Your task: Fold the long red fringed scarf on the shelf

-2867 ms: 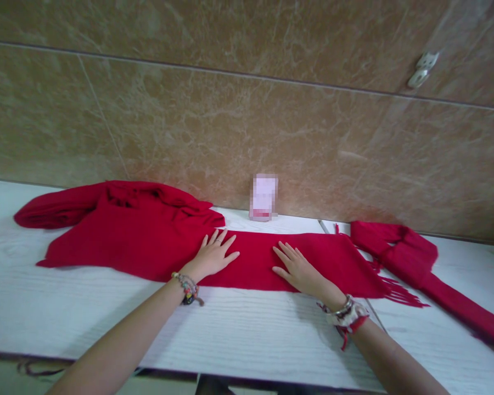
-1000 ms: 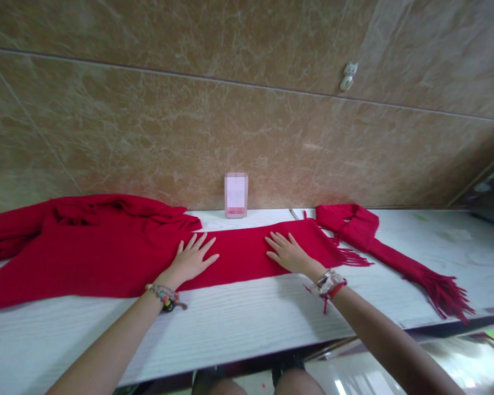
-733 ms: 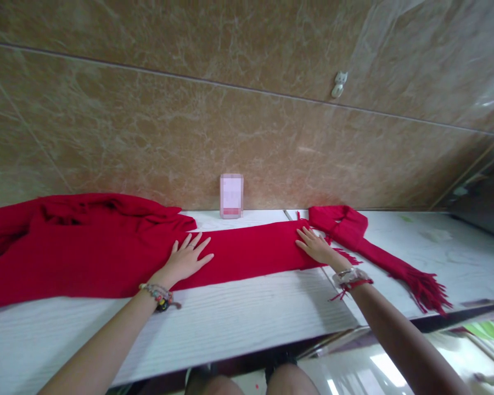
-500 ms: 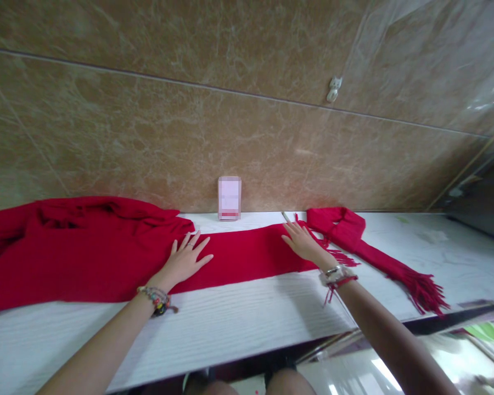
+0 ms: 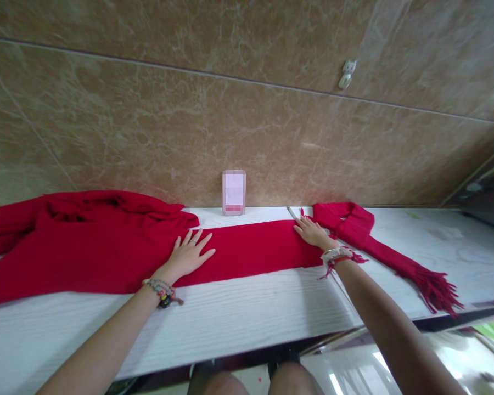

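The red scarf point(image 5: 251, 252) lies beneath the left hand point(image 5: 188, 257), which is flat with fingers spread. The right hand point(image 5: 313, 233), also flat, rests on it near 1 fringed end point(image 5: 357, 257).

Right hand point(image 5: 312, 233) shifted along red scarf point(image 5: 247, 252), nearer its fringe point(image 5: 357, 257)

Colourful beaded left-wrist bracelet point(image 5: 161, 289), thin ring point(image 5: 193, 241), pale right-wrist bangle point(image 5: 336, 253), red cord point(image 5: 331, 264)

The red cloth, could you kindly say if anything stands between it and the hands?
Nothing visible does: the left hand and right hand rest on the red cloth. The blurred upright object stands beyond it, by the wall, not between.
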Demonstrator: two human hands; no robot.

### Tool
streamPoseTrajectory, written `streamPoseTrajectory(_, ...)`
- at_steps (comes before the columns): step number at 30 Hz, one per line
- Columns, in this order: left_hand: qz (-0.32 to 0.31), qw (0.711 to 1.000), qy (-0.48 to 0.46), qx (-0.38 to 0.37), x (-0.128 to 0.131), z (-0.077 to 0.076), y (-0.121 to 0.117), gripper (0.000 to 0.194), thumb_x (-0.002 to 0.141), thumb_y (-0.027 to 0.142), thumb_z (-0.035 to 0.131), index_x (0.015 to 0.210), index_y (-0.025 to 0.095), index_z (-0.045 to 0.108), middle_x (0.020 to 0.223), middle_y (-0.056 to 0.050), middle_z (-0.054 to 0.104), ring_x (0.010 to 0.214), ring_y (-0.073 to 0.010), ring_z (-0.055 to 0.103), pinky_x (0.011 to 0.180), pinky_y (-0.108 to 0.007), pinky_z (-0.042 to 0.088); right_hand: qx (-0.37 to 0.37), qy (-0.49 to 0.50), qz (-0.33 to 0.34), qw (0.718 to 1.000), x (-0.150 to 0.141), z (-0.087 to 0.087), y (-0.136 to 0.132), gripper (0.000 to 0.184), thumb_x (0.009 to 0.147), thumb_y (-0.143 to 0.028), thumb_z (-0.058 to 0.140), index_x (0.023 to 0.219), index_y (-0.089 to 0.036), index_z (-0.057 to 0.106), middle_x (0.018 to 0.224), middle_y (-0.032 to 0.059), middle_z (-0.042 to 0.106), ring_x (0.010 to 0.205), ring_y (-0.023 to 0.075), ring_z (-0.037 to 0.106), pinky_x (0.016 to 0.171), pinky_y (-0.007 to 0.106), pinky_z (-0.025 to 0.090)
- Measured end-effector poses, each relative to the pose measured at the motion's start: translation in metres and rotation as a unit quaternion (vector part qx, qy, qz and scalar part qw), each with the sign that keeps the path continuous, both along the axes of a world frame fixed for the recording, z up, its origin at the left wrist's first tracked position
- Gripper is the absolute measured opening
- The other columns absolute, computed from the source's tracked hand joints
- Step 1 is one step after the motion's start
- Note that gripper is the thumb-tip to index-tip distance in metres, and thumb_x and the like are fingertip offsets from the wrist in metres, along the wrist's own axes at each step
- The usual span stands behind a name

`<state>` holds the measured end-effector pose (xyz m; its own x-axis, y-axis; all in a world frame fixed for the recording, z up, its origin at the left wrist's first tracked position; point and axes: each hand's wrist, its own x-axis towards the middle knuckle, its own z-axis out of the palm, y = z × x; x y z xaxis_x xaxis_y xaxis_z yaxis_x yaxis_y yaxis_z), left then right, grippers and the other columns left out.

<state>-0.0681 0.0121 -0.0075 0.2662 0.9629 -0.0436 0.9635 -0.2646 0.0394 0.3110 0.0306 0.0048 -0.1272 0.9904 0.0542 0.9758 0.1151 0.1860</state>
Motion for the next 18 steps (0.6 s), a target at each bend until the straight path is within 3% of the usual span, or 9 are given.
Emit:
streamPoseTrajectory(3, -0.002, 1.0, -0.003, -0.014, 0.001, 0.004, -0.001, 0.059, 0.085, 0.055, 0.027, 0.138, 0.028, 0.024, 0.147, -0.007, 0.014, 0.133, -0.0325, 0.01, 0.102, -0.054, 0.016, 0.032, -0.002, -0.047, 0.998, 0.007, 0.008, -0.004, 0.041, 0.09, -0.024, 0.03, 0.125, -0.009, 0.045, 0.131, 0.0212, 0.042, 0.122, 0.0325, 0.036, 0.092, 0.053, 0.036)
streamPoseTrajectory(5, 0.0, 1.0, -0.003, -0.022, 0.003, 0.007, -0.004, 0.06, 0.085, 0.055, 0.026, 0.138, 0.027, 0.024, 0.147, -0.007, 0.014, 0.133, -0.0322, 0.009, 0.102, -0.054, 0.015, 0.075, 0.01, -0.023, 0.997, -0.008, 0.013, -0.01, 0.043, 0.089, -0.024, 0.033, 0.126, -0.004, 0.042, 0.131, 0.0232, 0.042, 0.123, 0.0311, 0.036, 0.098, 0.05, 0.031)
streamPoseTrajectory(6, 0.001, 1.0, -0.004, -0.026, 0.003, 0.009, -0.005, 0.06, 0.085, 0.054, 0.026, 0.138, 0.026, 0.024, 0.147, -0.008, 0.014, 0.133, -0.0319, 0.009, 0.102, -0.054, 0.014, 0.097, 0.024, 0.013, 0.995, -0.022, 0.015, -0.015, 0.043, 0.089, -0.023, 0.035, 0.126, -0.004, 0.043, 0.131, 0.022, 0.042, 0.124, 0.0292, 0.034, 0.101, 0.047, 0.029)
streamPoseTrajectory(8, 0.004, 0.999, -0.008, -0.042, 0.004, 0.012, -0.006, 0.061, 0.085, 0.054, 0.026, 0.139, 0.025, 0.023, 0.147, -0.009, 0.012, 0.133, -0.0315, 0.006, 0.103, -0.054, 0.013, 0.074, 0.064, 0.13, 0.987, -0.057, 0.019, -0.029, 0.04, 0.089, -0.025, 0.036, 0.122, -0.006, 0.048, 0.129, 0.0179, 0.046, 0.124, 0.0242, 0.036, 0.102, 0.039, 0.031)
streamPoseTrajectory(12, -0.014, 0.997, -0.01, -0.074, 0.006, 0.019, 0.003, 0.06, 0.084, 0.048, 0.031, 0.138, 0.021, 0.026, 0.147, -0.011, 0.01, 0.134, -0.0297, 0.006, 0.103, -0.051, 0.014, 0.03, 0.112, 0.333, 0.936, -0.126, 0.023, -0.066, 0.038, 0.086, -0.031, 0.046, 0.118, -0.012, 0.052, 0.122, 0.0127, 0.054, 0.113, 0.0195, 0.048, 0.095, 0.033, 0.04)
streamPoseTrajectory(15, -0.088, 0.992, -0.043, -0.081, 0.01, 0.027, 0.021, 0.051, 0.083, 0.035, 0.034, 0.131, 0.018, 0.04, 0.145, -0.01, 0.021, 0.133, -0.024, 0.016, 0.105, -0.04, 0.018, 0.014, 0.085, 0.399, 0.913, -0.157, 0.022, -0.083, 0.029, 0.084, -0.025, 0.05, 0.109, -0.012, 0.056, 0.11, 0.013, 0.06, 0.102, 0.019, 0.055, 0.085, 0.032, 0.046)
streamPoseTrajectory(18, -0.141, 0.981, -0.111, -0.077, 0.017, 0.035, 0.045, 0.048, 0.078, 0.022, 0.035, 0.123, 0.016, 0.049, 0.139, -0.007, 0.037, 0.127, -0.0177, 0.031, 0.104, -0.029, 0.022, 0.008, 0.047, 0.409, 0.911, -0.17, 0.019, -0.087, 0.018, 0.084, -0.014, 0.047, 0.099, -0.012, 0.057, 0.096, 0.0101, 0.063, 0.088, 0.0167, 0.058, 0.073, 0.029, 0.047)
